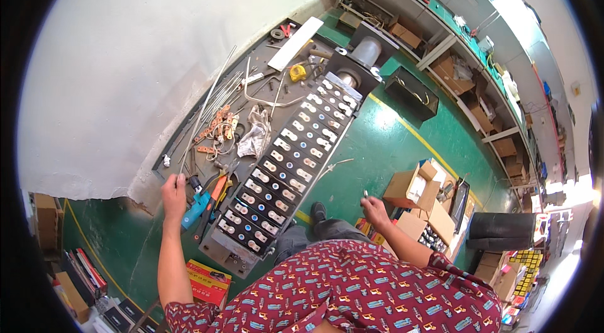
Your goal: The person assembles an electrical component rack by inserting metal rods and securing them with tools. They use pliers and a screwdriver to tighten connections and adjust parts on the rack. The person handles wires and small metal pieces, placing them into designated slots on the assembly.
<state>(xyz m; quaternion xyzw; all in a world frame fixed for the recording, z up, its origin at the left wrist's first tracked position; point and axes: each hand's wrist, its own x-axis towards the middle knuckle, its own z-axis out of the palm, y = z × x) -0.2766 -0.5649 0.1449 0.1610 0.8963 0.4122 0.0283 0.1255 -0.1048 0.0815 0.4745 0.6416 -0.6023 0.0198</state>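
My left hand [173, 199] is closed at the near-left edge of the workbench, fingers round the lower end of a thin metal rod [183, 164]. My right hand [375, 211] is held out over the floor on the right, its fingers closed on a small shiny metal piece [365, 194] too small to name. Between the hands, a long row of black battery cells [284, 169] runs away from me, with metal terminal tabs and blue caps. Beside my left hand lie a teal power tool [197, 209] and an orange-handled tool [219, 187].
Copper-coloured strips [220, 124], crumpled plastic [255, 133], a yellow tape measure [297, 73] and a white strip [296, 43] lie on the bench. Open cardboard boxes [412, 187] stand on the right. A red-yellow box [208, 282] is at lower left; shelving [440, 53] lines the far right.
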